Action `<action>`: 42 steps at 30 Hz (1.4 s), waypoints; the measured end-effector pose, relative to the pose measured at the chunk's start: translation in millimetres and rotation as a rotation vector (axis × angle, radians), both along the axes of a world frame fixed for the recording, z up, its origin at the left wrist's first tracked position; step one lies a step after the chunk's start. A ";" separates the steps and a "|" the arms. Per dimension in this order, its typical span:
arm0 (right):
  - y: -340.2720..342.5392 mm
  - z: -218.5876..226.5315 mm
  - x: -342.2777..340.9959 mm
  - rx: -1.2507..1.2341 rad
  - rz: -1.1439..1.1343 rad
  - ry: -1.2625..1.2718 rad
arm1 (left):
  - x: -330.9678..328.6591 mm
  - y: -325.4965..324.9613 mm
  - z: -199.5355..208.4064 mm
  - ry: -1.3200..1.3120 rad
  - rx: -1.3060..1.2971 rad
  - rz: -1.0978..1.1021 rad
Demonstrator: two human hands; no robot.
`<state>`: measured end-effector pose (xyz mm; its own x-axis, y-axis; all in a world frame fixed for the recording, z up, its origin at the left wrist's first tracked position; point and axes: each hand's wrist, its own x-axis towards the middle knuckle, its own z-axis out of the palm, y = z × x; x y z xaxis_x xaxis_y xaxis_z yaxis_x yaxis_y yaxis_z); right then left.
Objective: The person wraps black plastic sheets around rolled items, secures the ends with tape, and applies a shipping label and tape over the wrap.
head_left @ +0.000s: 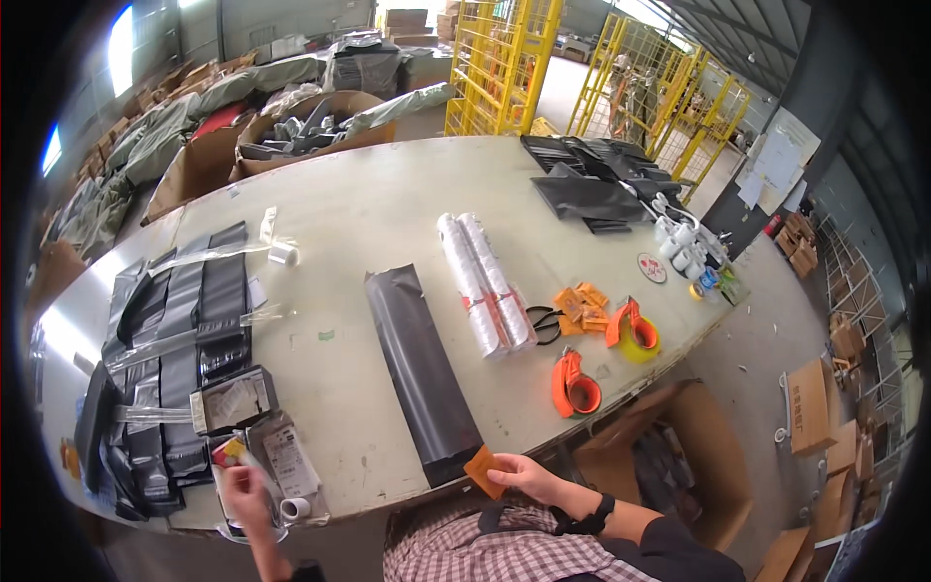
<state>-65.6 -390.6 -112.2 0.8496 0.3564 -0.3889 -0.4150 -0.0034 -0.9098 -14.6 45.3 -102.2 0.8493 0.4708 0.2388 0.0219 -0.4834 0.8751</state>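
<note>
My right hand [529, 478] pinches a small orange packet [482, 472] at the near end of a long dark grey plastic mailer bag [417, 364] that lies flat on the table. At the left, my left hand [244, 493] is closed at a small red and yellow card [230, 451], slightly blurred by motion. That card is beside an open grey box [234, 401] and a stack of white printed labels [289, 456]. Two plastic-wrapped rolls [485, 286] lie side by side right of the bag. More orange packets [585, 308] form a loose pile beyond them, next to black-handled scissors [545, 324].
Flattened dark bags [175, 359] with clear tape across them cover the table's left end. Two orange tape dispensers [576, 384] stand near the front edge. Black bags [606, 179] and white bottles [681, 242] sit at the far right. An open cardboard box [713, 441] is below the table edge.
</note>
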 end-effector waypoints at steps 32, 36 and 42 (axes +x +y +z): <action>16.7 -72.2 41.7 0.257 -0.138 0.272 | 29.7 -257.1 -21.0 -0.372 0.608 -0.823; 24.0 -32.1 36.7 0.188 -0.343 0.240 | 34.3 -264.7 -16.0 -0.377 0.611 -0.851; 32.0 -65.9 45.1 0.404 -0.280 0.367 | 35.6 -269.6 -18.6 -0.385 0.651 -0.840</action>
